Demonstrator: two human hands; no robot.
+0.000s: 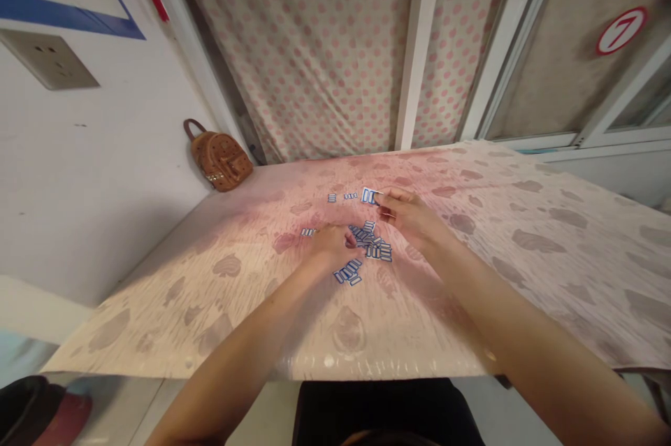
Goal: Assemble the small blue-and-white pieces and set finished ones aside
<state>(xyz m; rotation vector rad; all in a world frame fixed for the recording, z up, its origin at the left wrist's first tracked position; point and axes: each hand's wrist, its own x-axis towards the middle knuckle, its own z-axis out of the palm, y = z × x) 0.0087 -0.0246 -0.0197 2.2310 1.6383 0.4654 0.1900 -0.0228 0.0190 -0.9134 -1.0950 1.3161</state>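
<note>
Bare forearms [529,341], card pile [378,251] between hands [412,217]

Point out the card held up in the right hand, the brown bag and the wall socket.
Card [368,196]: head view, on the middle of its blue-and-white face.
Brown bag [223,161]: head view, on the middle of its body.
Wall socket [52,60]: head view, on the middle of its plate.

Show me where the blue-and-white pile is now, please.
In the head view, the pile lies on the table near centre, just right of the left hand.
</note>
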